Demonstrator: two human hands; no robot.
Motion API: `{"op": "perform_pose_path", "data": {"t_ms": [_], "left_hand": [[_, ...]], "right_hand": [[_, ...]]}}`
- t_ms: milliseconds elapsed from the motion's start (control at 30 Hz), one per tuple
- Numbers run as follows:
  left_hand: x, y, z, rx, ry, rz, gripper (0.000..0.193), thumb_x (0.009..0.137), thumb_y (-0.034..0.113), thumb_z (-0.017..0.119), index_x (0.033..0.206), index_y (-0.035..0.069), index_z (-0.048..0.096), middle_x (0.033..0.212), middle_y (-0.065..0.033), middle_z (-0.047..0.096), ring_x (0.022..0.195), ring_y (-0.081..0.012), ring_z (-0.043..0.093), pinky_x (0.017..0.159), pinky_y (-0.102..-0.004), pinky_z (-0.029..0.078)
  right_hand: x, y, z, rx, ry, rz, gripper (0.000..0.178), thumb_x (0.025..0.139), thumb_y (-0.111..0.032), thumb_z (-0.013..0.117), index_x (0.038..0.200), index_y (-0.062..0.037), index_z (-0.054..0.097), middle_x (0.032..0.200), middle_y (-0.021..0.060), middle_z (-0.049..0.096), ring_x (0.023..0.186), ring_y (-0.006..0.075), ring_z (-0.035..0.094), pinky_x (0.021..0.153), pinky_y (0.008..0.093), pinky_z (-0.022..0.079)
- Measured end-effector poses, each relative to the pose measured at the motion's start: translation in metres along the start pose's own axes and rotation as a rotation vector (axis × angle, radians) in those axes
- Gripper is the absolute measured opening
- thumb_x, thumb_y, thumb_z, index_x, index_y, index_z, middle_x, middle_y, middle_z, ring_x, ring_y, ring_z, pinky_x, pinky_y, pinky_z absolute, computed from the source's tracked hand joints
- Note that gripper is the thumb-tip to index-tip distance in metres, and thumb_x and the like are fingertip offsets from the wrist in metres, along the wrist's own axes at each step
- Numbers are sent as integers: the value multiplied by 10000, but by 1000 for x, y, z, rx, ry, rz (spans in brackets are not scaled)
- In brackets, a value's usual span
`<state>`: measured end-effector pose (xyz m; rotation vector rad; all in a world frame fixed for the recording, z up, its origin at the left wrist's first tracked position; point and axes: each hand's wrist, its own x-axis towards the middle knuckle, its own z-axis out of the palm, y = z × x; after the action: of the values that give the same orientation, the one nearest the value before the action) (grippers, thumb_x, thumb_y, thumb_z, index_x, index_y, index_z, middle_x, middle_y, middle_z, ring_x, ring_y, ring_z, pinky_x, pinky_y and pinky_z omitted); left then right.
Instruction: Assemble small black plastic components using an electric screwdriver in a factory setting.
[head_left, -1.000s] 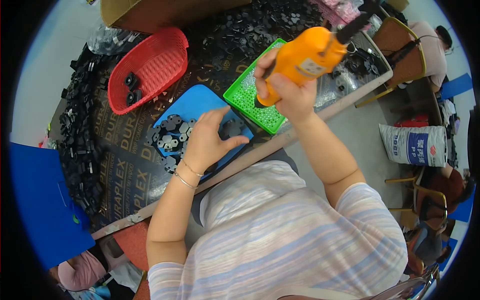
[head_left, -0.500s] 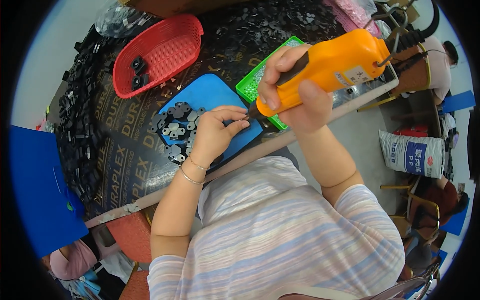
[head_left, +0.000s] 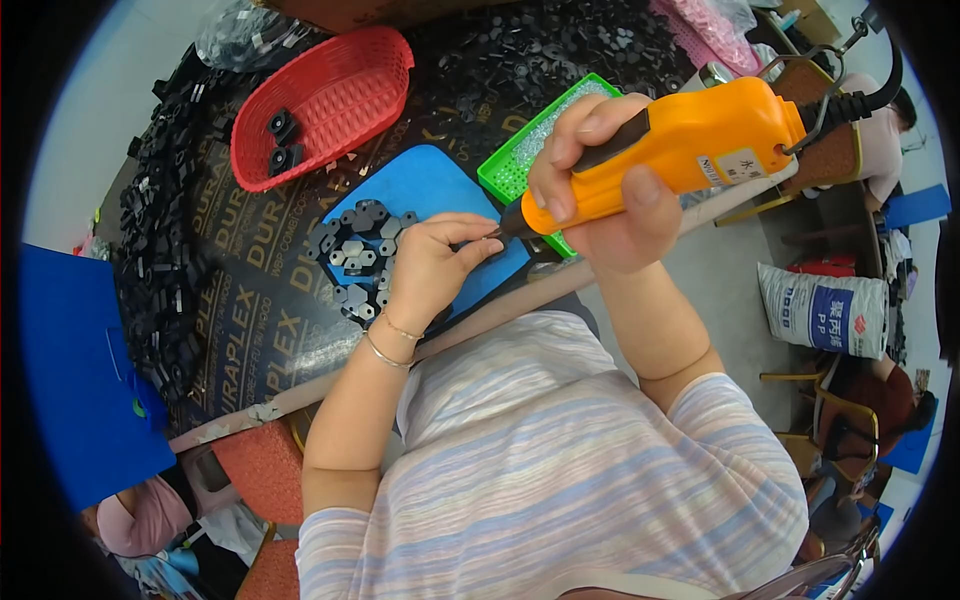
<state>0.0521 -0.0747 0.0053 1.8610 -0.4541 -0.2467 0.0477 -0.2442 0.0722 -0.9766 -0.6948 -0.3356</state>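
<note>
My right hand (head_left: 618, 190) is wrapped round an orange electric screwdriver (head_left: 700, 135), a black cable running from its rear end. The tool lies slanted, its dark nose reaching down to the fingertips of my left hand (head_left: 440, 262). Those fingers are pinched together over the blue mat (head_left: 425, 170); whatever small piece they hold is hidden by them and the tool's tip. Left of that hand, several small black and grey hexagonal parts (head_left: 352, 255) lie on the mat and beside it. A green basket (head_left: 503, 180) with small shiny pieces stands just beyond the screwdriver.
A red basket (head_left: 335, 125) holding a few black parts stands at the far left. Black parts are heaped along the table's left edge (head_left: 150, 230) and across its back (head_left: 560, 50). A metal hook (head_left: 822, 110) hangs at the screwdriver's rear. Other people sit at the right.
The screwdriver and my right hand have shifted slightly to the right and down. My left hand keeps its pinch in nearly the same spot.
</note>
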Motion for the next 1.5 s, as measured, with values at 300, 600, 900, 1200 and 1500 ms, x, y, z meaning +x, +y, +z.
{"op": "perform_pose_path", "data": {"t_ms": [300,600,900,1200,1500], "left_hand": [[-3,-1,6,95,83,112,149,680,11,723,825,15,686,862,-82,665,749,-167,623,690,-256,486],[-8,-4,8,241,152,190,151,653,108,744,775,40,687,846,-89,670,788,-236,624,721,-321,483],[-13,-2,-2,445,102,271,401,559,142,810,900,29,631,908,-103,638,879,-275,570,803,-349,430],[-13,-4,3,664,57,243,455,595,283,783,985,93,645,829,-66,631,873,-233,556,921,-421,294],[-2,-15,7,676,81,176,325,580,324,785,756,85,653,675,-42,603,788,-214,558,927,-438,288]], "right_hand": [[-5,-4,3,-7,-2,7,351,849,-319,551,1004,-14,474,898,141,513,555,152,529,530,258,447],[-11,-2,12,-1,18,41,365,825,-298,599,1003,-1,484,878,150,517,553,163,526,524,247,437],[-9,8,16,-61,54,49,340,813,-247,600,986,28,500,871,151,517,554,154,532,510,235,428],[-6,23,26,-79,76,166,266,792,-131,590,990,24,501,865,151,543,556,150,538,519,232,429],[0,30,32,-148,41,256,234,783,-86,599,973,19,512,833,116,559,546,118,530,513,224,434]]}}
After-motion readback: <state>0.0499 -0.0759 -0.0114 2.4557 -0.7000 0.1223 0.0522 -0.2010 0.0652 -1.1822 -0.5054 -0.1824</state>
